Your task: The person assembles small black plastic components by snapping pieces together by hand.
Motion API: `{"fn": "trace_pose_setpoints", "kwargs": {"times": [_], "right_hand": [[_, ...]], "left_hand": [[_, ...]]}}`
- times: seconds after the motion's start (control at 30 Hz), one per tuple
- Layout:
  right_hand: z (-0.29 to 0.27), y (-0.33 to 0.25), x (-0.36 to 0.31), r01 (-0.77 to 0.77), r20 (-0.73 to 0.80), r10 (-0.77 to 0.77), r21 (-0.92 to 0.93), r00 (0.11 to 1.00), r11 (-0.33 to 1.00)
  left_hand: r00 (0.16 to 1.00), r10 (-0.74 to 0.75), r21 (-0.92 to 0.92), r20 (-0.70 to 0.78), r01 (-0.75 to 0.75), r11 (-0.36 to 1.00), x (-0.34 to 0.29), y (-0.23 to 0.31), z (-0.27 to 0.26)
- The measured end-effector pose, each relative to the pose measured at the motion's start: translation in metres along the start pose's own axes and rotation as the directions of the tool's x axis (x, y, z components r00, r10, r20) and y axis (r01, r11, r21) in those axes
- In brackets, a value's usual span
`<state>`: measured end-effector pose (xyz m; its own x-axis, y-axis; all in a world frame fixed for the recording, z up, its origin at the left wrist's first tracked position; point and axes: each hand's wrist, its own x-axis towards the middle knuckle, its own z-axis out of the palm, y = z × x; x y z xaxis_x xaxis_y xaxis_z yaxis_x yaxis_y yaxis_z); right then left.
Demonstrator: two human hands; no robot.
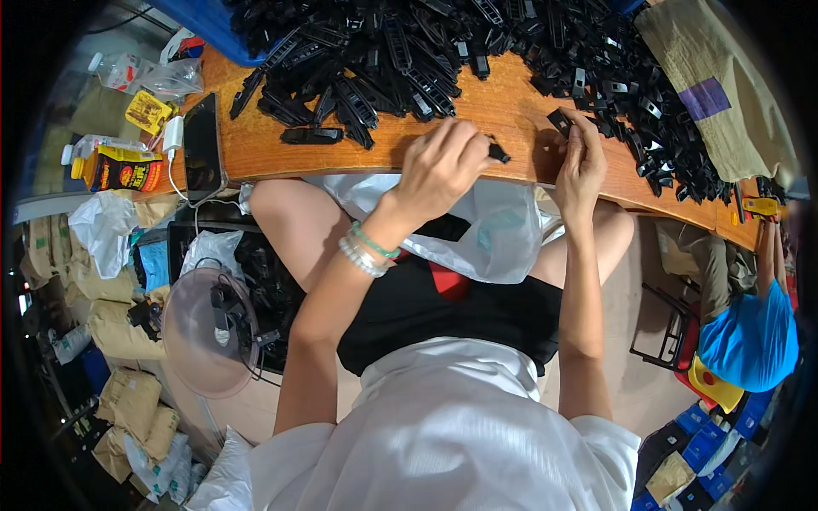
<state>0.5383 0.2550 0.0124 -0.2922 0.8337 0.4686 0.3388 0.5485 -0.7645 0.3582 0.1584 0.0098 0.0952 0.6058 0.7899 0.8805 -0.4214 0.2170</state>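
Over the front edge of the wooden table (pixel 383 153), my left hand (pixel 443 166) pinches a small black plastic part (pixel 499 153), which sticks out past the fingertips. To its right my right hand (pixel 582 166) grips another black plastic piece (pixel 560 122) between thumb and fingers, held upright just above the wood. The two pieces are apart. Beyond my left hand lies a heap of long black slotted plastic parts (pixel 358 94), with one loose long part (pixel 312 135) in front of it. A pile of smaller black parts with shiny metal bits (pixel 622 102) spreads past my right hand.
A white plastic bag (pixel 503 247) hangs over my lap below the table edge. At the left end sit a phone (pixel 203 145), a charger with a white cable (pixel 173 134) and bottles. A brown sack (pixel 716 85) lies at the right; a person in blue (pixel 750 341) sits beyond.
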Motion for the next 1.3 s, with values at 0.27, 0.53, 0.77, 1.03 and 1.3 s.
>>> {"fn": "trace_pose_setpoints", "kwargs": {"times": [0.27,0.53,0.77,1.03,1.3], "right_hand": [[-0.01,0.005,0.004,-0.218,0.078,0.207,0.174,0.975,0.96],[-0.021,-0.02,-0.014,-0.113,0.317,0.079,0.093,0.945,0.989],[-0.007,-0.038,-0.012,0.048,0.289,-0.031,-0.051,0.957,0.998],[-0.028,-0.046,-0.037,-0.018,0.432,-0.012,0.067,0.902,0.998],[0.024,-0.058,-0.015,0.142,0.343,-0.172,0.112,0.923,0.984]], "left_hand": [[0.998,0.055,-0.012,-0.016,-0.056,0.998,-0.013,0.01,0.008],[0.955,-0.291,-0.155,0.051,0.296,0.943,-0.002,0.003,0.0],[0.97,-0.229,-0.237,0.079,0.241,0.941,-0.001,0.006,0.0],[0.96,-0.275,-0.072,-0.048,0.271,0.96,-0.016,-0.012,-0.07],[0.731,-0.535,0.252,-0.424,0.663,0.705,-0.036,-0.116,-0.124]]}}
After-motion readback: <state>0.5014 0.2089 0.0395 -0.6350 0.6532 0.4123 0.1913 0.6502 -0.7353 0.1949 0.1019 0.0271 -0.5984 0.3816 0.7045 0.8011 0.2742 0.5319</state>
